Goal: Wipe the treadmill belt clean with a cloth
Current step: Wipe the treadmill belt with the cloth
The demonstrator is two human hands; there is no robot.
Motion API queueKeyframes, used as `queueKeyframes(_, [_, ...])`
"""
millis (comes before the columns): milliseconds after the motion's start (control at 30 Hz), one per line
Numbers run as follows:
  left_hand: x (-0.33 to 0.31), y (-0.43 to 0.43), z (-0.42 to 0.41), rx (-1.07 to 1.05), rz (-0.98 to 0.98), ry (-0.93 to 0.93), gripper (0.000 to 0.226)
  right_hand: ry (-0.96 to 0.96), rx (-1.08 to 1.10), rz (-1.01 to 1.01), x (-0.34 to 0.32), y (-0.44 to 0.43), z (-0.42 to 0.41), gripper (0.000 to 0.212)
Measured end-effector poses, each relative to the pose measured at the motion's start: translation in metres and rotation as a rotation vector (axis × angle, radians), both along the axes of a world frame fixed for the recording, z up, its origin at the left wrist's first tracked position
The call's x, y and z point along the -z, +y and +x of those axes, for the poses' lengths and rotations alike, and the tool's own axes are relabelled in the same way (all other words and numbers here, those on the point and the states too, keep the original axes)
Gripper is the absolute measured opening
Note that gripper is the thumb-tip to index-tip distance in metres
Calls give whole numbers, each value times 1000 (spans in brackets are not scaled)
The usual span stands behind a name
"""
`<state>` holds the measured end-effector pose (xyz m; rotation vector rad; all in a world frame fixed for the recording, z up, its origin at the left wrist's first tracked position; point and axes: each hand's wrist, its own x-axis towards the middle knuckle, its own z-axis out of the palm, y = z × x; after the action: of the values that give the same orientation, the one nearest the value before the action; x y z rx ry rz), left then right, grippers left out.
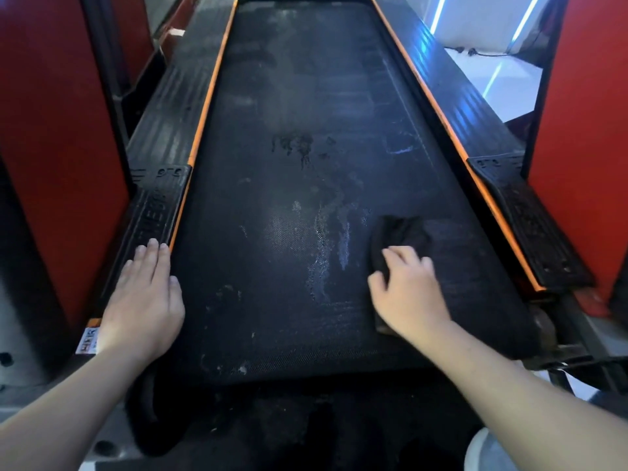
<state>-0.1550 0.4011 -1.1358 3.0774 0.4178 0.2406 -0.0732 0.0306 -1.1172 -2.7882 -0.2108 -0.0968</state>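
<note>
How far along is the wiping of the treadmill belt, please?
Done: the belt right of the cloth looks clean. In hand: the right hand grips the cloth there; the left hand rests on the side rail. Left: pale streaks mid-belt and the dark stain beyond.

Smudged treadmill belt (289, 96) carries a dark cloth (397, 232).

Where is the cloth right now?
In the head view, the dark cloth lies on the treadmill belt, at its near right side, under the right hand and right of the whitish smears.

2 bare forearms (85, 396), bare left hand (142, 300) and right hand (407, 287), short nails.
</note>
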Motion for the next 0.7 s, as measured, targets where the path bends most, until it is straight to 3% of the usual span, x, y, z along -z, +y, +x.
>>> queueKeyframes(300, [4,5,1,5,-99,-29,62,92,-274,51,-6,136,-47,56])
queueKeyframes(400, [2,4,0,-18,-209,-62,51,179,-391,156,-6,171,-58,54])
queueKeyframes(700, [-13,-7,-9,-176,-486,-266,46,459,-626,388,-11,227,-60,50])
